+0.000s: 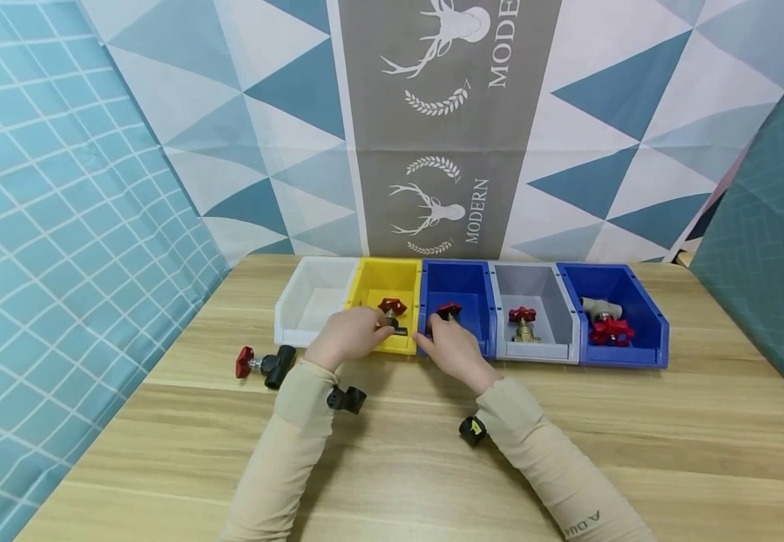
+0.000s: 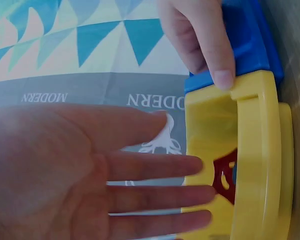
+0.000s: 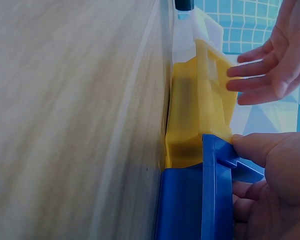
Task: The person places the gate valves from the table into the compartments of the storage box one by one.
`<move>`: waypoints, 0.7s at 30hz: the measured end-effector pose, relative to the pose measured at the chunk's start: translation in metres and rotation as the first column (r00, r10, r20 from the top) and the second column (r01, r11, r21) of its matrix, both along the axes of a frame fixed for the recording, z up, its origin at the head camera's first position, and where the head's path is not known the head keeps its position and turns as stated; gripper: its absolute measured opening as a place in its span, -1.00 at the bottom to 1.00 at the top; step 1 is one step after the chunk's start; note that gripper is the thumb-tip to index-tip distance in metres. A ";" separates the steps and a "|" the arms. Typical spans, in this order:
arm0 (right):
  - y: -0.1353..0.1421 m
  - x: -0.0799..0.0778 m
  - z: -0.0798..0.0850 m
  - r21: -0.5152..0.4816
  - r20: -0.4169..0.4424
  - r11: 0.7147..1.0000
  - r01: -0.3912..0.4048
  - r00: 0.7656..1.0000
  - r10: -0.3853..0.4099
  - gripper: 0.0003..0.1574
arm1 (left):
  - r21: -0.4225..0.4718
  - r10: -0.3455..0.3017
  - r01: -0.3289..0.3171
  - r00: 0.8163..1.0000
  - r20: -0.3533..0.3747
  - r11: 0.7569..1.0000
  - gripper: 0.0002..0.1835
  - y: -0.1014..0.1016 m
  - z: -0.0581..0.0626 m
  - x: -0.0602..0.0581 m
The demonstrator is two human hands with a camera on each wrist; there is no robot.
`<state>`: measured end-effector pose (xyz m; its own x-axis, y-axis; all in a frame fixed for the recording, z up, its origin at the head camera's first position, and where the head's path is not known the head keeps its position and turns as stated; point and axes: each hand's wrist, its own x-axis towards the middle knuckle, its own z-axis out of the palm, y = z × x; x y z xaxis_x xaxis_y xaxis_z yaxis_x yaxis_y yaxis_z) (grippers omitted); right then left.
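Observation:
My left hand (image 1: 353,333) hovers at the front of the yellow bin (image 1: 401,346). In the left wrist view its fingers are straight and hold nothing. A valve with a red handwheel (image 1: 392,306) and dark body lies in that bin, just beyond the fingers. My right hand (image 1: 456,348) reaches over the front of the blue bin (image 1: 456,272). Its thumb touches the rim where the yellow and blue bins meet; the other fingers dip inside, tips partly hidden. Just past them shows a red handwheel (image 1: 449,309); whether the fingers touch it is hidden.
To the left stands a white bin (image 1: 317,301). A grey bin (image 1: 550,301) holds a brass valve (image 1: 525,330); the far-right blue bin (image 1: 659,331) holds a red-wheeled valve (image 1: 611,331). Another red-wheeled valve with a black body (image 1: 278,366) lies on the wooden table (image 1: 405,467).

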<state>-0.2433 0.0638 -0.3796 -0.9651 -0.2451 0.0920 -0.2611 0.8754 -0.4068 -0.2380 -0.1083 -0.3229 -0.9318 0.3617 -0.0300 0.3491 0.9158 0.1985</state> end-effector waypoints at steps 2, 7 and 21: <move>0.001 0.000 0.000 -0.006 0.004 1.000 -0.002 1.000 0.002 -0.58 | 0.042 -0.011 0.011 1.000 -0.014 0.999 -0.73 0.000 0.002 0.000; 0.002 0.001 0.001 -0.020 0.016 1.000 -0.004 1.000 0.004 -0.57 | 0.139 -0.035 0.038 0.999 -0.023 0.990 -0.72 -0.001 0.005 0.002; 0.001 0.001 0.001 -0.008 0.021 1.000 0.010 1.000 -0.009 -0.56 | 0.159 0.200 -0.178 0.970 -0.140 0.971 -0.58 -0.054 -0.008 0.030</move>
<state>-0.2419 0.0647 -0.3789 -0.9691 -0.2352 0.0738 -0.2441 0.8744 -0.4193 -0.2081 -0.1623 -0.3307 -0.9729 0.1684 0.1585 0.2090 0.9335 0.2912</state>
